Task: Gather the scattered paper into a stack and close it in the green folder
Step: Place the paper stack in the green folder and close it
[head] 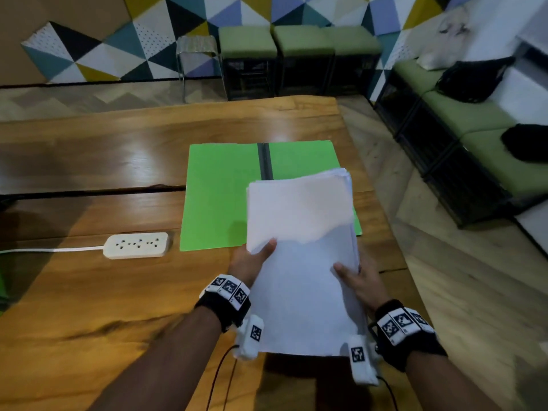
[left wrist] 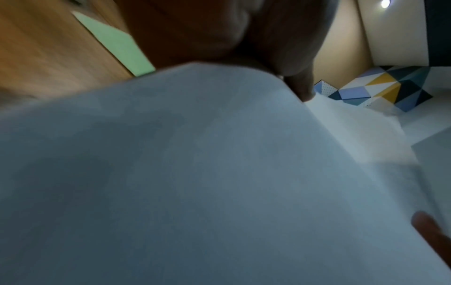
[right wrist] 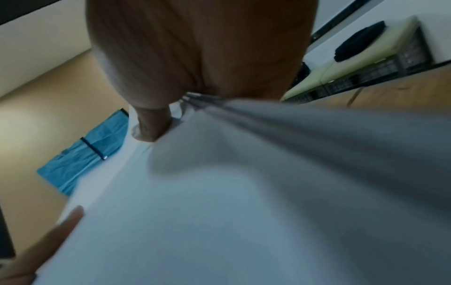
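Holding the gathered paper stack (head: 302, 262) by its two long sides, the left hand (head: 250, 264) and the right hand (head: 360, 281) carry it above the counter (head: 89, 161), its far end over the near right part of the green folder (head: 219, 197). Each thumb lies on the top sheet; the other fingers pass under the stack and are hidden, so each hand clamps the paper between thumb and fingers. The wrist views show the same: a thumb pressed on white sheets, edges slightly fanned at the right hand.

Gathering looks done, to judge by the counter around the folder; the step in hand is delivery. The folder lies open and flat, its dark spine down the middle. The next move calls for lowering the stack squarely onto one half, clear of the spine, with the loose far edges tapped even, then swinging the other half over.

A white power strip (head: 136, 245) lies left of the folder. No brand or readable writing shows; the sheets look blank, and the wrist bands carry only black-and-white square markers.
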Demonstrator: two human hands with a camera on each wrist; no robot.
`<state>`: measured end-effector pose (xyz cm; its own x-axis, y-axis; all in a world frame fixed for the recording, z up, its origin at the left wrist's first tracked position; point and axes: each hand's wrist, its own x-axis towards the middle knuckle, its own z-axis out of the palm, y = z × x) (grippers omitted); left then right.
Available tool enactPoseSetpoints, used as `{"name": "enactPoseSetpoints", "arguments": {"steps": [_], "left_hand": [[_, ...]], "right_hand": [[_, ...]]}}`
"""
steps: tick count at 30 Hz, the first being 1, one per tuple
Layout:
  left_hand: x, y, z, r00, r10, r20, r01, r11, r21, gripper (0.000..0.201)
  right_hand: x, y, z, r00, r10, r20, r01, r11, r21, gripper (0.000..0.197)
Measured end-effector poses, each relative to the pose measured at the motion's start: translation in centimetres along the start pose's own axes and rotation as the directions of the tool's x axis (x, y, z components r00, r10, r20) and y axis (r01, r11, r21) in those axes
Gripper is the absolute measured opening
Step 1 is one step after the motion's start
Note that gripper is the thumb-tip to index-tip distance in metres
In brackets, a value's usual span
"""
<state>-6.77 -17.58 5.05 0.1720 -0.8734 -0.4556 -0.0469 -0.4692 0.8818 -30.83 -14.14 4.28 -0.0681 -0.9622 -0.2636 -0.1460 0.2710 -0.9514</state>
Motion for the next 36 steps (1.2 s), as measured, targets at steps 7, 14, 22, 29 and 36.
{"name": "enactPoseSetpoints", "arguments": {"steps": [7, 14, 22, 29, 36], "left_hand": [[7.1, -0.1, 2.6, 0.978, 0.209, -0.009, -0.193, 0.919, 0.344, 0.022], [10.5, -4.9, 1.5, 0.953, 0.107, 0.283, -0.302, 0.256, 0.918, 0.07], [5.4, -5.1, 1.5, 0.93, 0.153, 0.335, -0.35, 0.087, 0.933, 0.048], [-1.5, -9.7, -1.6, 0.914, 0.058, 0.401, -0.401, 0.285, 0.871, 0.057], [-9.8, -13.7, -4.6, 0.906, 0.047, 0.42, -0.417, 0.268, 0.869, 0.051]], "right_hand": [[0.5, 1.6, -4.6, 0.987, 0.04, -0.155, -0.024, 0.994, 0.103, 0.072], [1.2, -0.1, -8.8, 0.979, -0.009, -0.206, 0.026, 0.997, 0.078, 0.036], [1.1, -1.6, -9.1, 0.983, -0.039, -0.177, 0.051, 0.997, 0.064, 0.028], [-1.6, -0.4, -9.0, 0.984, 0.003, -0.179, 0.021, 0.991, 0.133, 0.046], [-5.6, 2.5, -7.7, 0.993, 0.078, -0.085, -0.06, 0.979, 0.195, 0.083]]}}
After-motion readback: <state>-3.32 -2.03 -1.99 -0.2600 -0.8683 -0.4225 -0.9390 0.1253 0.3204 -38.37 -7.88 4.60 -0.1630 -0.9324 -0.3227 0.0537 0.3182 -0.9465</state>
